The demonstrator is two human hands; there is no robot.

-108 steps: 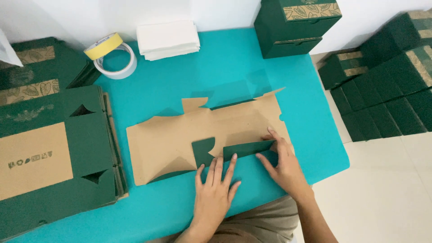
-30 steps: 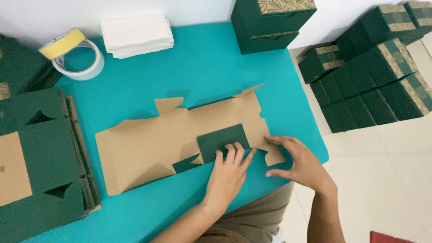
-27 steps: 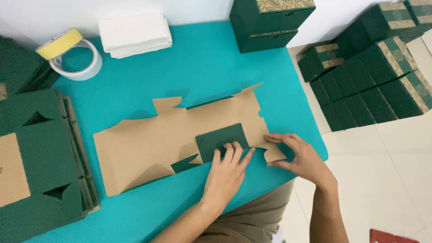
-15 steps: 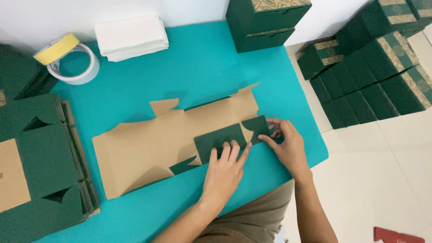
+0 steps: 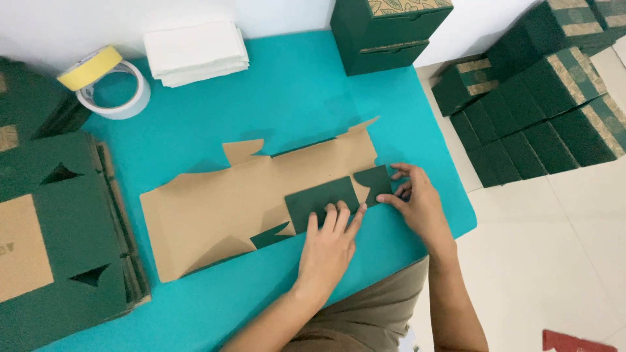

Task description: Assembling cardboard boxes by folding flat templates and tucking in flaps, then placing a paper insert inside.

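Note:
A flat die-cut cardboard box blank (image 5: 222,202), brown side up, lies on the teal table (image 5: 293,98). Its near green flap (image 5: 323,199) is folded over onto the brown face. My left hand (image 5: 329,244) presses flat on that flap with fingers spread. A smaller green end flap (image 5: 375,182) is folded inward at the blank's right end. My right hand (image 5: 417,202) pinches and presses that end flap with its fingertips.
A stack of flat green box blanks (image 5: 59,234) lies at the left. Two tape rolls (image 5: 107,81) and a pile of white paper (image 5: 195,52) sit at the back. Assembled green boxes stand on the table's far right corner (image 5: 388,32) and on the floor (image 5: 541,91).
My right hand has folded the small end flap inward, turning its green side up. My left hand has stayed pressed on the larger folded flap.

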